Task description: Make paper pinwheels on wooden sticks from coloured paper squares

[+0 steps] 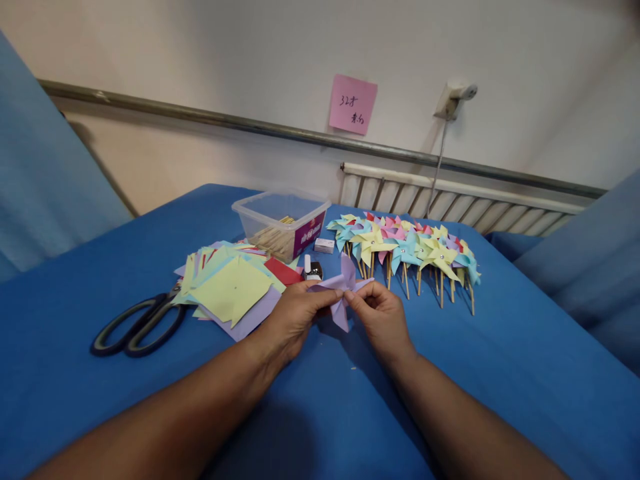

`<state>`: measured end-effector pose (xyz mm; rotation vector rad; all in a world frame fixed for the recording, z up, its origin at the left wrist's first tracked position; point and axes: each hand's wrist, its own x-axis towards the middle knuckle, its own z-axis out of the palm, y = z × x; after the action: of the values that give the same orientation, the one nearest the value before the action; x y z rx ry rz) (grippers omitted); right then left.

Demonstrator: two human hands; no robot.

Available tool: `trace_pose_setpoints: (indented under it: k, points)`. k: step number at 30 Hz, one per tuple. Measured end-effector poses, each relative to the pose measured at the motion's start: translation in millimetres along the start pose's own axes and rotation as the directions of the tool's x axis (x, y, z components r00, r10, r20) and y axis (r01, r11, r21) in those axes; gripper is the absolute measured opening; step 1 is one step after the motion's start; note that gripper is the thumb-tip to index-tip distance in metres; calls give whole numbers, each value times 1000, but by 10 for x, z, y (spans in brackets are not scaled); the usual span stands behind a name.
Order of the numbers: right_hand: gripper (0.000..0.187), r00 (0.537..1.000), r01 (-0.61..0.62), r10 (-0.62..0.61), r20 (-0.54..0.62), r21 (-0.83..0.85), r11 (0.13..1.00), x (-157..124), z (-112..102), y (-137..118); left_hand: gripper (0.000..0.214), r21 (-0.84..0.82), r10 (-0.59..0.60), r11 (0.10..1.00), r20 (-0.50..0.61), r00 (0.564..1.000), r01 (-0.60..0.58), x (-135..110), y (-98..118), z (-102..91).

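Observation:
A purple paper pinwheel (341, 315) is held above the blue table, its folded blades spread around the middle. My left hand (300, 310) pinches it from the left, thumb near the centre. From the right, my right hand (381, 313) grips it with thumb and fingers closed, the two thumbs almost meeting at the centre. Whether a pin is in the centre cannot be made out. Just behind my left hand lies a small dark container (313, 270) with shiny contents. A stack of coloured paper squares (233, 288) is to the left of it.
Large scissors (137, 327) lie at the left, blades under the paper. A clear plastic tub (270, 230) with wooden sticks stands behind, a small white box (325, 246) beside it. Several finished pinwheels (404, 251) on sticks are grouped at the right. A radiator (460, 200) lines the wall.

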<state>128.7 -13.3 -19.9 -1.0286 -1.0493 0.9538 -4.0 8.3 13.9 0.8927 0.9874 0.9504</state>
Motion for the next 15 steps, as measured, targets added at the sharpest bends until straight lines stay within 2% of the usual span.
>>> trace_pose_setpoints:
  k: [8, 15]
  points:
    - [30, 999, -22, 22, -35, 4, 1000, -13, 20, -31, 35, -1, 3, 1000, 11, 1000, -3, 7, -11, -8]
    - [26, 1000, -16, 16, -3, 42, 999, -20, 15, -10, 28, -11, 5, 1000, -15, 1000, -5, -24, -14, 13]
